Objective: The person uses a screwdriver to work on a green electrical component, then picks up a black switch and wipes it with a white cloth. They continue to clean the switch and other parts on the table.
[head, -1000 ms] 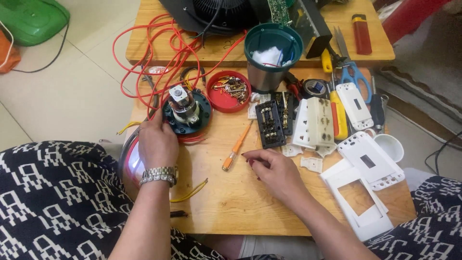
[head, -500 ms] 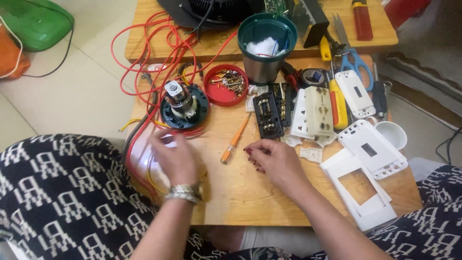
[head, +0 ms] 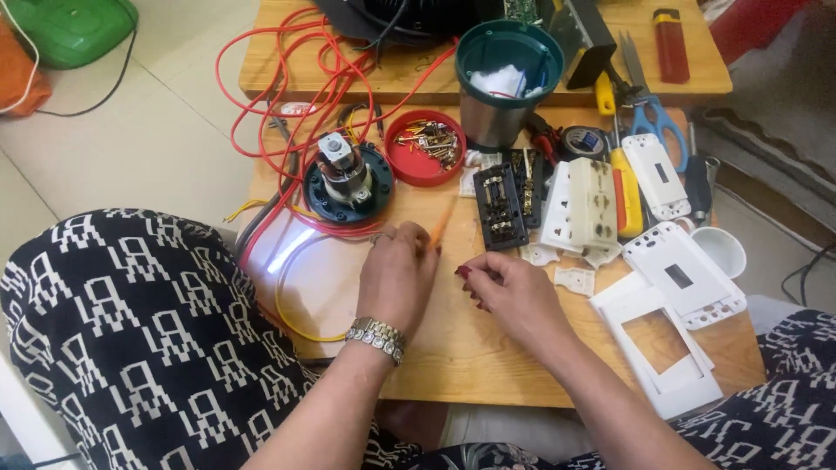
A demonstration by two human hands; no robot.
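Note:
My left hand [head: 396,278], with a metal watch on its wrist, lies on the wooden table [head: 453,365], and its fingers are closed over the lower part of an orange screwdriver [head: 441,222]. The screwdriver's upper end sticks out past my fingertips. My right hand [head: 514,292] rests just to the right. Its thumb and fingers are pinched together near the left hand, and whatever they may hold is too small to see. A small motor on a dark round base [head: 344,178] stands just beyond my left hand.
Behind the hands are a red lid of screws [head: 427,144], a green-rimmed cup [head: 509,78], a black socket insert [head: 501,204], cream socket modules [head: 579,204] and a yellow screwdriver [head: 620,174]. White faceplates [head: 684,278] lie right; red wires [head: 287,87] loop left.
My left hand has left the motor base, drawn back toward me, then come right onto the orange screwdriver. My right hand has stayed pinched in about the same place.

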